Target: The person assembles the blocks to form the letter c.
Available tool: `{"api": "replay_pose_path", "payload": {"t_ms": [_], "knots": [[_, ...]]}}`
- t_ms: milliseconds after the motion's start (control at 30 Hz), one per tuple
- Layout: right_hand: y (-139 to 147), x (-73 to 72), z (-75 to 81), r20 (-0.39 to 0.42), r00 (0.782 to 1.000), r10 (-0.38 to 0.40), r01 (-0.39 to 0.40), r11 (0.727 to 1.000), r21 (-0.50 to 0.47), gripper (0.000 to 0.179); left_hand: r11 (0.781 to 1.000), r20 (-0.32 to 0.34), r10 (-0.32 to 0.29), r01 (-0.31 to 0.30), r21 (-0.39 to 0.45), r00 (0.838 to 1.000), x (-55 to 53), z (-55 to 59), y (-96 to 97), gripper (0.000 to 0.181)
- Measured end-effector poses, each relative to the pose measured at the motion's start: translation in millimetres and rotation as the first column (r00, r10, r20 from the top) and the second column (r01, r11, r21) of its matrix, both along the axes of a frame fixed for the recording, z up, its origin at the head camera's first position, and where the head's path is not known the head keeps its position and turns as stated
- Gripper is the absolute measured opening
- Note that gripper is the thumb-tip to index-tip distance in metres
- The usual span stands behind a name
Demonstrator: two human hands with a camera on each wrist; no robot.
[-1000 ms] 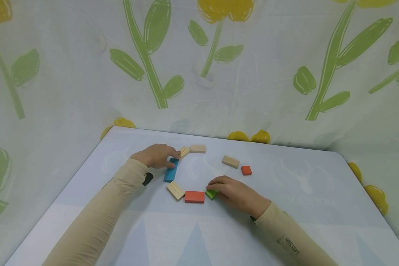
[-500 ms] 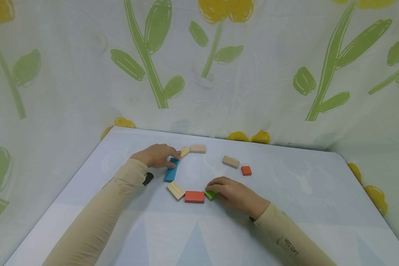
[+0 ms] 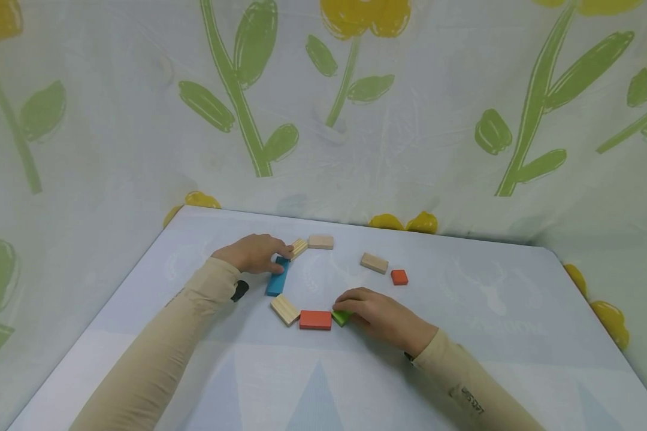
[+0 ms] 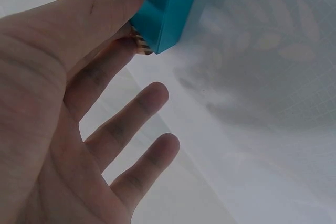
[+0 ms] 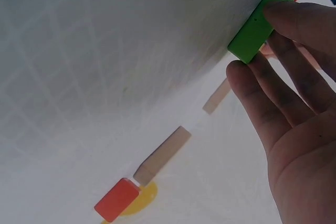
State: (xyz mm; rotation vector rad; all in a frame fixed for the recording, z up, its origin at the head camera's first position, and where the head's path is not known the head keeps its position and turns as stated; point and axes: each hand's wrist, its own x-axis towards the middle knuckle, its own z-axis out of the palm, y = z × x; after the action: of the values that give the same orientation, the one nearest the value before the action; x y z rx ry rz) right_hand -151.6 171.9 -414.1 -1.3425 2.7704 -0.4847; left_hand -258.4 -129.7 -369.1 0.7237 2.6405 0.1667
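A curved row of small wooden blocks lies on the table. My left hand [image 3: 252,254] is at its far left, thumb on the blue block [image 3: 277,282] and a fingertip at the striped wooden block [image 3: 299,249] behind it. In the left wrist view the ring and little fingers extend free of the blue block [image 4: 176,9]. My right hand [image 3: 383,318] pinches a green block [image 3: 341,317] between thumb and fingers, its end at the corner of the red block [image 3: 315,320]. A ridged natural block [image 3: 284,309] lies between red and blue. Fingers partly hide the green block.
A plain wooden block [image 3: 321,242] sits at the row's far end, by the striped one. Right of it lie another plain block [image 3: 374,263] and a small red block [image 3: 399,277]. Flower-printed cloth [image 3: 410,131] hangs behind the white table [image 3: 264,389].
My right hand has shifted the green block slightly left, up against the red block's corner. The left hand and the other blocks have stayed in place.
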Motion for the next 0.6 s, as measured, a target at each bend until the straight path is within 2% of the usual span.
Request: {"api": "replay_pose_path", "payload": {"t_ms": [433,600], "knots": [[2.0,0.6,1.1,-0.042,0.999,0.013,-0.013,1.000,0.010,0.041,1.000,-0.012,-0.005,0.006,0.014,1.000,1.4,0.0,-1.4,0.045],[5.2,2.7,6.4,-0.070,0.998,0.001,-0.003,1.000,-0.020,0.042,1.000,-0.006,0.007,-0.007,0.009,1.000,1.0,-0.1,-0.4,0.046]]}}
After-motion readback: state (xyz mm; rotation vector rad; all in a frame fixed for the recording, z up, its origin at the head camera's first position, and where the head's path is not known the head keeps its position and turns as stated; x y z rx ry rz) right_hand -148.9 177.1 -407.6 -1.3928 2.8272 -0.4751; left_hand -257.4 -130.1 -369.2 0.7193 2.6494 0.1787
